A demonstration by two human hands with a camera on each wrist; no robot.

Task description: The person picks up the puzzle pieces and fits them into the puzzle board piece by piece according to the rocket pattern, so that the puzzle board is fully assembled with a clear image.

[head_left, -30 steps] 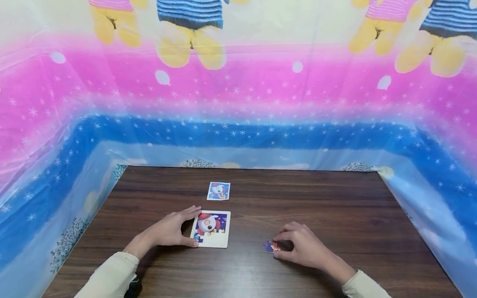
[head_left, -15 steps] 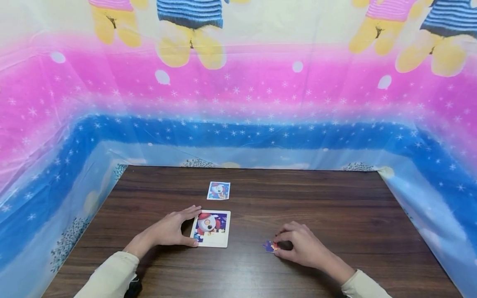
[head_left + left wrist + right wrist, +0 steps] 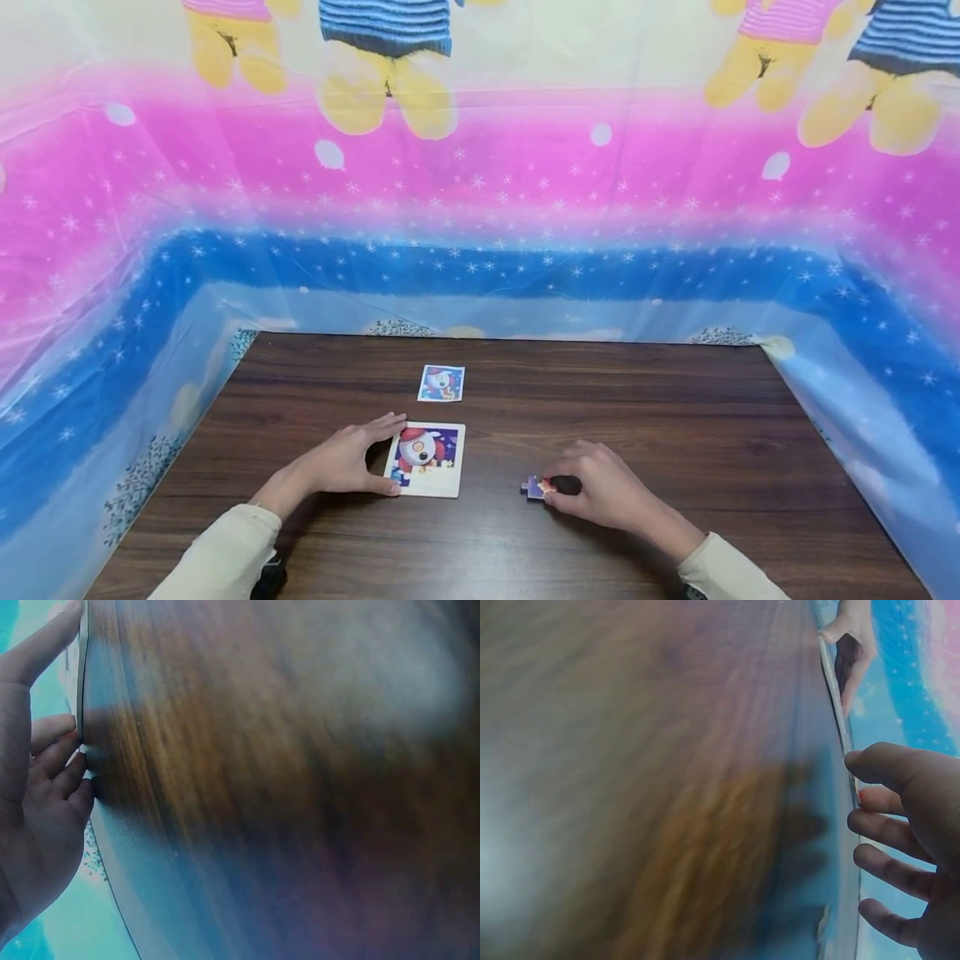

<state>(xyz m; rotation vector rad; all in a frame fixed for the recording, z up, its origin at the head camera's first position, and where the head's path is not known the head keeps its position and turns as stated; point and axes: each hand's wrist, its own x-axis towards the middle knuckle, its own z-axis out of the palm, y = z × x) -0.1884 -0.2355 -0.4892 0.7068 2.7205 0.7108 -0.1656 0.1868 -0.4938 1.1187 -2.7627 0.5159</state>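
In the head view my left hand (image 3: 345, 460) holds the left side of a white-framed jigsaw puzzle board (image 3: 423, 460), fingers at its far left corner and thumb near the front left corner. The board bears a cartoon picture with a bare white patch at its lower right. My right hand (image 3: 600, 485) pinches a purple jigsaw piece (image 3: 535, 487) between thumb and fingers, to the right of the board; the fingers hide part of it. In the left wrist view the left hand (image 3: 52, 772) touches the board's edge (image 3: 82, 667). The right wrist view shows the right hand (image 3: 907, 817) low over the table.
A small picture card (image 3: 441, 383) lies behind the board on the dark wooden table (image 3: 637, 400). A printed cloth (image 3: 525, 267) in pink and blue hangs round the table's back and sides.
My right hand has moved slightly left and away from me with the jigsaw piece, which now shows at a different angle. The left hand and the board stay where they were.
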